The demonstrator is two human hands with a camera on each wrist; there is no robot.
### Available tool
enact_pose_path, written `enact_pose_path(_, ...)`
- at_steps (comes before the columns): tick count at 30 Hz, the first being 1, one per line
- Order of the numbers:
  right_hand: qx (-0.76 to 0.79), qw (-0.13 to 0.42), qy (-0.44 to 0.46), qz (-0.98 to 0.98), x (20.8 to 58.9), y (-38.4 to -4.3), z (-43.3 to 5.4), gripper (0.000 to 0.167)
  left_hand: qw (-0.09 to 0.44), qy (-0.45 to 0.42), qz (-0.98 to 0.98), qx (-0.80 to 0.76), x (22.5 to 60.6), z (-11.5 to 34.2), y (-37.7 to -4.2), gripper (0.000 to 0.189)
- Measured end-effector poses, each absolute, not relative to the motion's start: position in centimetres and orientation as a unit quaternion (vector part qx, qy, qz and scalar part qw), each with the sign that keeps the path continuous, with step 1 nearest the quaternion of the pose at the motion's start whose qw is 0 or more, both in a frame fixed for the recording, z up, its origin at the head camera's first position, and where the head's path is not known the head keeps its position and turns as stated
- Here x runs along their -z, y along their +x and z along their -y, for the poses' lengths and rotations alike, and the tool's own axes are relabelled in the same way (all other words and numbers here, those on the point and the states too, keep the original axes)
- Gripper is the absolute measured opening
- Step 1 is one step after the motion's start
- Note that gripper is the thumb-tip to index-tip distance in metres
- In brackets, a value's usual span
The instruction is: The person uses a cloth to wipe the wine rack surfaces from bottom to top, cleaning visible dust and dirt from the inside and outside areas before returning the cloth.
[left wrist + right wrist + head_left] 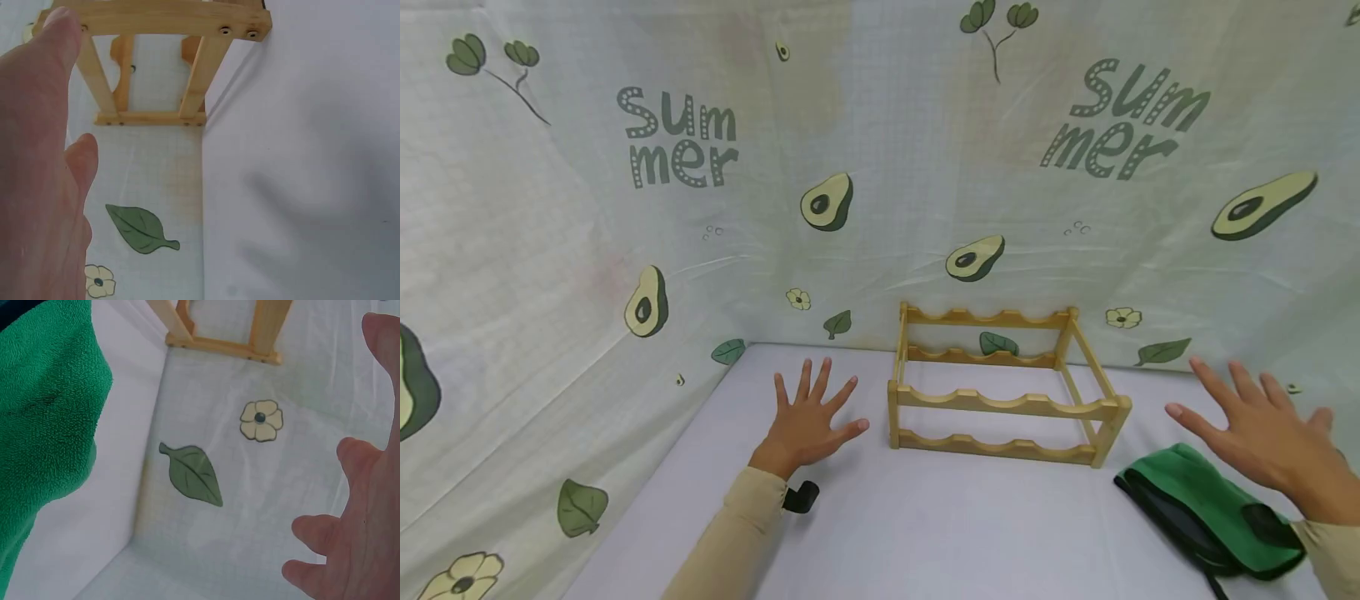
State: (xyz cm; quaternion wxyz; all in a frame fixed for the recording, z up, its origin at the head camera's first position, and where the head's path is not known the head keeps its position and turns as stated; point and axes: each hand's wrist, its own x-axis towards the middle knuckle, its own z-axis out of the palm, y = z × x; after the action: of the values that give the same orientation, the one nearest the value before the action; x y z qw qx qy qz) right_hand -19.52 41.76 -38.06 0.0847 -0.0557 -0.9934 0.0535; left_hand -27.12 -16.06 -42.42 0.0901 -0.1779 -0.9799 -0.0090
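My left hand [811, 422] is held over the table with its fingers spread, left of a wooden rack, and holds nothing. The rack [1000, 404] is pale wood with scalloped rails on two levels and stands toward the back of the table. In the left wrist view the end frame of the rack [156, 20] shows beyond the thumb. At the right, my right hand [1270, 429] is also spread and free of any object. Below it lies a green cloth item with black trim [1210, 500], partly overlapped by the wrist. Its fuzzy green surface [50, 406] fills the left of the right wrist view.
The table [925, 533] has a white covering. Behind it and to the left hangs a pale curtain [895, 142] printed with avocados, leaves and flowers, close behind the rack. A black strap [1216, 586] trails from the green item toward the front edge.
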Motion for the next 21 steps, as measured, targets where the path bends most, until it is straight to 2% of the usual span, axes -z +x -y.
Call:
enact_pose_path(13, -0.030, 0.091, -0.068, 0.993, 39.8, -18.5, -41.5, 0.108, 0.116, -0.197, 0.973, 0.006, 43.8, 16.0, -25.7, 0.083)
enact_pose_path(21, -0.030, 0.083, -0.063, 0.994, 41.2, -18.7, -41.0, 0.105, 0.088, -0.190, 0.977, 0.044, 44.8, 15.2, -25.6, 0.086)
